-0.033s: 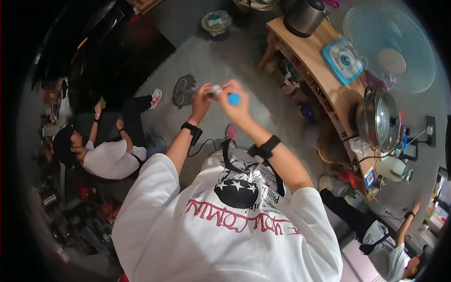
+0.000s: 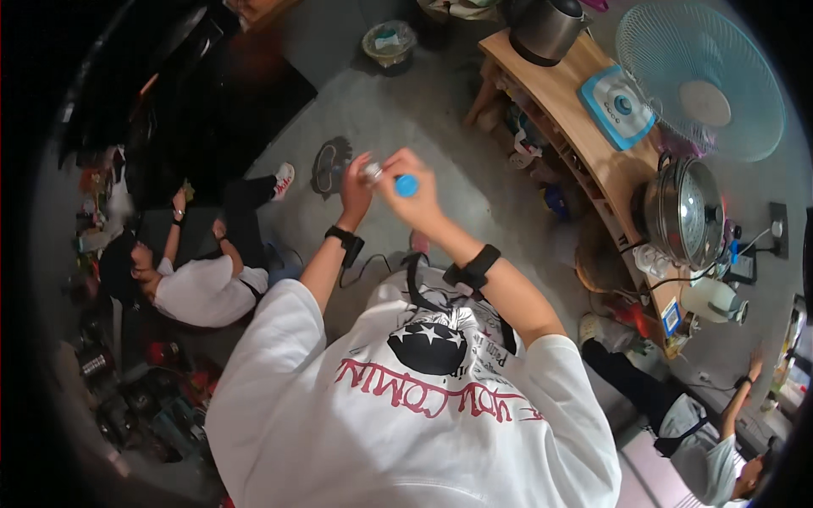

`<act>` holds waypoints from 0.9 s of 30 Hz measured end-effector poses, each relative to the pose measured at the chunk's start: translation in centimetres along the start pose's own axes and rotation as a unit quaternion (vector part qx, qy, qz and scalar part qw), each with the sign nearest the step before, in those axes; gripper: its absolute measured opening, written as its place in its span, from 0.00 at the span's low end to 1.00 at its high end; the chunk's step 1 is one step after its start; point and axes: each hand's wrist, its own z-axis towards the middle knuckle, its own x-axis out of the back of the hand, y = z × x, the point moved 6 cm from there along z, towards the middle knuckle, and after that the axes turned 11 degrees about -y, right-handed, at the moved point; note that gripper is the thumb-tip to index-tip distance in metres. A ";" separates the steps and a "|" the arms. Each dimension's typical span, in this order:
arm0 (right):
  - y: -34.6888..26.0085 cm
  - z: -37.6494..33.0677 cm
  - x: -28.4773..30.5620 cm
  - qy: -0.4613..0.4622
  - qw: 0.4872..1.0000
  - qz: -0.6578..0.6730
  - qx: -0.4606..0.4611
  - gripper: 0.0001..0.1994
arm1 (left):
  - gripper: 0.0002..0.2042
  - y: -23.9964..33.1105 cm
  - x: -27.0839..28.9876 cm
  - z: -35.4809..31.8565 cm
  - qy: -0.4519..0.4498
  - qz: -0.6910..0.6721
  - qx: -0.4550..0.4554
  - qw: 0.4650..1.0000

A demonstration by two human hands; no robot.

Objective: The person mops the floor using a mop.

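Note:
Out in front of my body, both hands meet above the grey floor. My left hand [image 2: 356,193] is closed on a small shiny, whitish-silver object [image 2: 373,173], blurred and of a kind I cannot make out. Close against it, my right hand [image 2: 417,203] is also closed, and a round blue cap-like piece [image 2: 407,185] shows at its fingers. Whether the blue piece and the silvery object belong together is hidden by the fingers. Each wrist wears a black band.
At right a wooden counter [image 2: 567,85] bears a kettle [image 2: 546,32], a blue-and-white fan base [image 2: 616,108] and a lidded steel pot [image 2: 684,212]. A lined bin [image 2: 389,44] stands ahead. One person [image 2: 207,292] sits at left; another [image 2: 686,423] is at lower right.
Both hands have shifted slightly left, carrying the silvery object and the blue piece with them. More of the round blue face shows at my right hand.

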 end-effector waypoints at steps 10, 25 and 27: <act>-2.0 -4.6 3.0 -0.153 0.979 0.021 -0.134 0.07 | 0.28 -3.9 -2.6 -1.5 -0.142 0.155 -0.071 0.975; -20.7 -35.8 32.9 0.347 0.926 -0.140 -0.058 0.18 | 0.14 24.0 -42.0 -14.4 -0.585 0.205 -0.120 0.775; -23.5 -40.9 34.6 0.399 0.895 -0.200 -0.026 0.17 | 0.14 27.1 -45.3 -17.7 -0.608 0.203 -0.153 0.752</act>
